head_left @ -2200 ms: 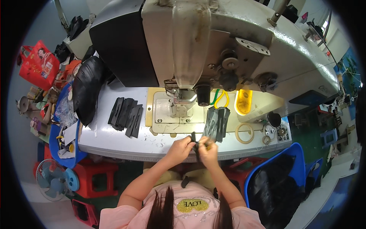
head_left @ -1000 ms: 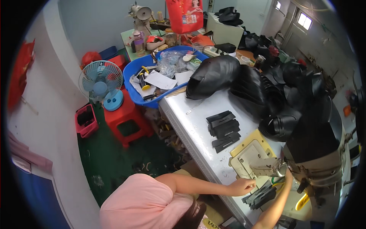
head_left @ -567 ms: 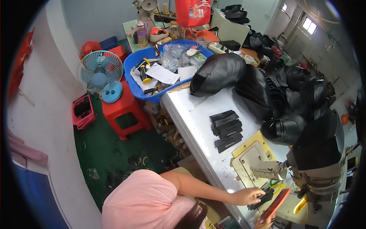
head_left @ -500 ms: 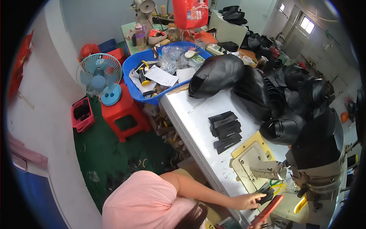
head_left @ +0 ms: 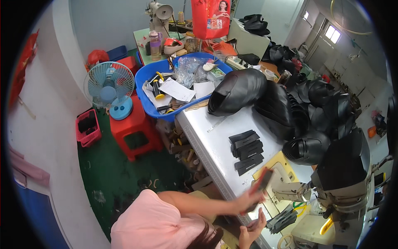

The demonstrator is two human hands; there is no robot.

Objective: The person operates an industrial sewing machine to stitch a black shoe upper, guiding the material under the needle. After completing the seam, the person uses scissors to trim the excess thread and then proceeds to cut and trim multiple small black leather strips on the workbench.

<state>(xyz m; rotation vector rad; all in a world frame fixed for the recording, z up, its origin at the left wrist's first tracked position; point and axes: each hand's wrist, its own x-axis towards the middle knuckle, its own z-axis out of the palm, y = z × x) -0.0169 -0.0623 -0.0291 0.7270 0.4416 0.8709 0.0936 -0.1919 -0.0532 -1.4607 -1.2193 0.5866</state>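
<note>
My left hand (head_left: pixel 248 201), smeared by motion, grips a flat red-and-dark object (head_left: pixel 263 182) shaped like a phone. It is raised over the near edge of the white table, beside the sewing machine's yellow plate (head_left: pixel 286 160). Just below it, my right hand (head_left: pixel 253 230) is open and holds nothing, its fingers apart and pointing up. A bundle of black strips (head_left: pixel 282 220) lies to the right of that hand, by the sewing machine (head_left: pixel 287 189). Farther up the white table (head_left: pixel 215 143) are several small stacks of black strips (head_left: pixel 247 150).
Rolled black sheets (head_left: pixel 238 89) crowd the far right of the table. Yellow-handled scissors (head_left: pixel 302 210) lie by the machine. A blue tub (head_left: pixel 146 89) of papers and tools stands beyond the table's left end. Left of it are a red stool (head_left: pixel 130 119) and a fan (head_left: pixel 108 83).
The red-and-dark object has passed from my right hand to my left and moved up and left. My left hand has left the strips by the machine; my right hand has come into view, opened.
</note>
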